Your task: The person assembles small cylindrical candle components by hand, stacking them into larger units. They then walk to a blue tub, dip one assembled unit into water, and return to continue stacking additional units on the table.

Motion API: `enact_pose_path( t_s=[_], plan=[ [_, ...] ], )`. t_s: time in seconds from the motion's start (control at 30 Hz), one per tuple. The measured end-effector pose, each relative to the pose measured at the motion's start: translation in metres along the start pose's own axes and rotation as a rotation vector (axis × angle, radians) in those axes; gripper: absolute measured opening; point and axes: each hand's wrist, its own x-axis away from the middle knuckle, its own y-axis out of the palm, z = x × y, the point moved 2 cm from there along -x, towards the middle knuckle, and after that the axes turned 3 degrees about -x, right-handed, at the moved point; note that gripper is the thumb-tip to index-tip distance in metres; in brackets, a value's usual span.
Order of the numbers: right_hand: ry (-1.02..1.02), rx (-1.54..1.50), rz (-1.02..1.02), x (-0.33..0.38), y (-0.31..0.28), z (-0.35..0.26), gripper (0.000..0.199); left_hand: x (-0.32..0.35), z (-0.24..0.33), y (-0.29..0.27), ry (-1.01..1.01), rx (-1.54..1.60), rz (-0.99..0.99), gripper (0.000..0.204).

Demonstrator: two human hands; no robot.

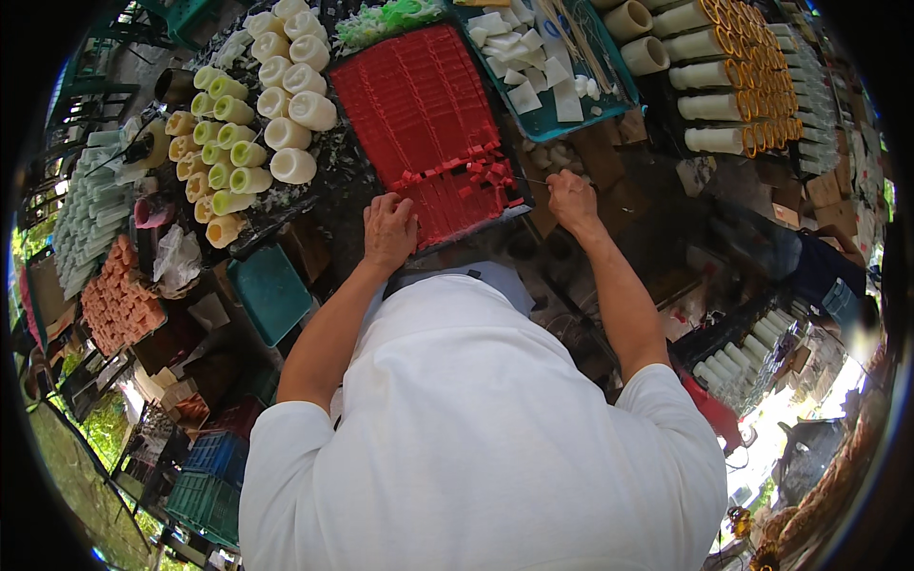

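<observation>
A wide red slab (419, 105), waxy in look and scored with long lines, lies in front of me. Across its near part are small loose red pieces (487, 173) and dark gaps. My left hand (390, 231) rests on the slab's near left edge, fingers laid over it and holding nothing. Off the slab's right side, my right hand (573, 200) is closed around a thin, dark, blade-like tool (529, 180). The tool reaches left toward the loose pieces; its grip is hidden in my fingers, and I cannot tell whether its tip touches them.
Left of the slab stand rows of cream candles (288, 133) and green candles (228, 133). A teal tray (598, 107) with white chunks sits at the back right, beyond it cream cylinders with orange rims (714, 105). A bare green tray (270, 297) lies by my left arm.
</observation>
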Motion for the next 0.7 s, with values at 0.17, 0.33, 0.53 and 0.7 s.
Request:
enact_pose_path(
  t_s=[0.17, 0.33, 0.53, 0.7],
  plan=[
    [0.023, -0.205, 0.035, -0.010, -0.014, -0.031, 0.004, 0.039, -0.021, 0.003, -0.162, 0.023, 0.055, 0.043],
    [0.241, -0.450, -0.085, -0.023, -0.017, -0.050, 0.016, 0.041, -0.021, 0.003, -0.168, 0.057, 0.078, 0.045],
    [0.685, -0.928, -0.313, -0.033, -0.008, -0.114, 0.029, 0.028, -0.011, 0.005, -0.126, 0.068, 0.050, 0.045],
    [0.344, -0.612, -0.230, -0.009, 0.026, -0.123, 0.027, 0.024, -0.008, 0.005, -0.036, -0.066, 0.071, 0.044]
  ],
)
